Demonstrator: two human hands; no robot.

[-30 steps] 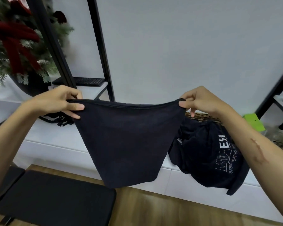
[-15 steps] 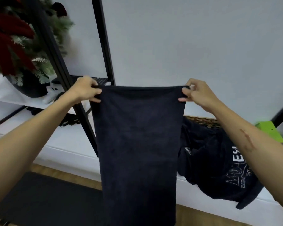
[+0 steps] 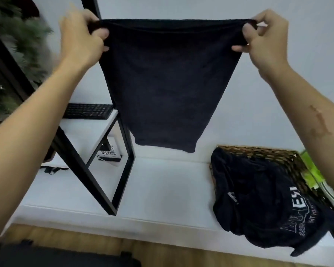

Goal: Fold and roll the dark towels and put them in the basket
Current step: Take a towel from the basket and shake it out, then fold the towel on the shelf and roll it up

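We've got the dark towel (image 3: 166,81) hanging in the air, left hand (image 3: 81,37) and right hand (image 3: 266,37) each pinching 1 top corner. Next we'd lay it flat to fold; the basket (image 3: 289,160) sits beyond, right.

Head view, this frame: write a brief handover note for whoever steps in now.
Left hand and right hand each pinch a top corner of a dark towel, held up spread in the air above the white ledge. The wicker basket sits on the ledge at right, with a dark printed cloth spilling over its front. Done: towel picked up and spread. Left: fold it, roll it, place it in the basket.
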